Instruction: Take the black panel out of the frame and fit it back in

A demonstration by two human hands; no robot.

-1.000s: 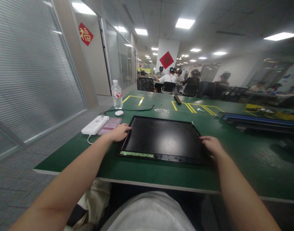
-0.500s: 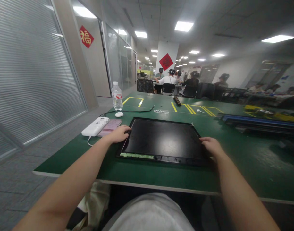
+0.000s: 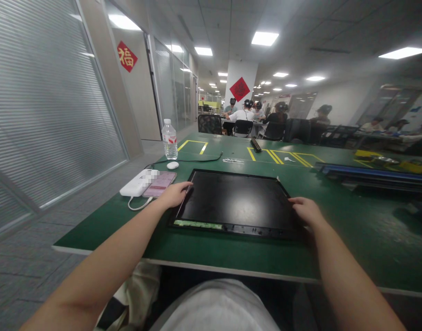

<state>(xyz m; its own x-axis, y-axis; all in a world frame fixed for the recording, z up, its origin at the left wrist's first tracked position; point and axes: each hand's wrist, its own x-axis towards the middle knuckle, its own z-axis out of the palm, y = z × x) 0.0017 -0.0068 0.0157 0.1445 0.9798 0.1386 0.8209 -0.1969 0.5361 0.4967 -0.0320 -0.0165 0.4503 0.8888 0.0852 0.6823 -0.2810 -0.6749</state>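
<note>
A black LCD screen panel [image 3: 236,197] lies face up on the green table [image 3: 231,254] in front of me. A strip of green circuit board [image 3: 199,225] shows along its near edge, on the left. My left hand [image 3: 176,194] grips the panel's left edge, fingertips on the frame. On the opposite side, my right hand [image 3: 306,211] holds the right edge between thumb and fingers; some of those fingers are hidden under the rim.
Left of the panel are a phone [image 3: 160,184], a white power bank [image 3: 138,183] with a cable, a white oval case [image 3: 172,165] and a water bottle [image 3: 170,140]. Long blue-black strips [image 3: 372,178] lie at right. People sit at tables beyond.
The whole view has shifted slightly, and more of the white cable shows beside the phone. Both hands keep their hold on the panel's edges.
</note>
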